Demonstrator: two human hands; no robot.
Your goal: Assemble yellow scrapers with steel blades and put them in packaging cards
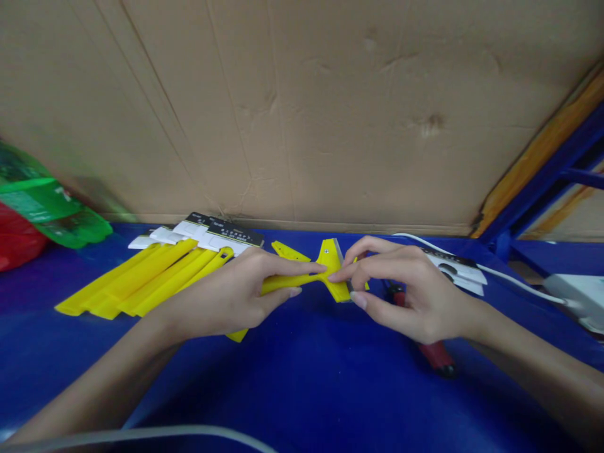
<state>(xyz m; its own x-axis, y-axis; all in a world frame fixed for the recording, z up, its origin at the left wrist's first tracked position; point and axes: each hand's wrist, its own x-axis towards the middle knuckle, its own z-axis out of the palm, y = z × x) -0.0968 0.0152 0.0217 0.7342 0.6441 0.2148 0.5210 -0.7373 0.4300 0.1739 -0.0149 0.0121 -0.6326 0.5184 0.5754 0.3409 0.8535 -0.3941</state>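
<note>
My left hand (236, 292) is closed around the handle of a yellow scraper (292, 283), its index finger stretched along the top. The scraper's wide head (329, 253) points right, with a small screw and a grey metal edge. At that head my right hand (406, 286) is closed, index fingertip on the yellow plastic and thumb by the metal edge. What exactly lies between those fingers is partly hidden. A loose yellow plastic piece (289, 251) with small holes lies just behind the scraper. Beneath my right hand is a red and black tool handle (436, 357), partly covered.
Several yellow-handled packs with black and white cards (221, 234) lie to the left. A green bottle (61, 207) and a red item (19, 239) stand far left. On the right are a printed card (460, 277), a white cable (514, 286) and a white box (578, 296). Cardboard (292, 113) rises behind.
</note>
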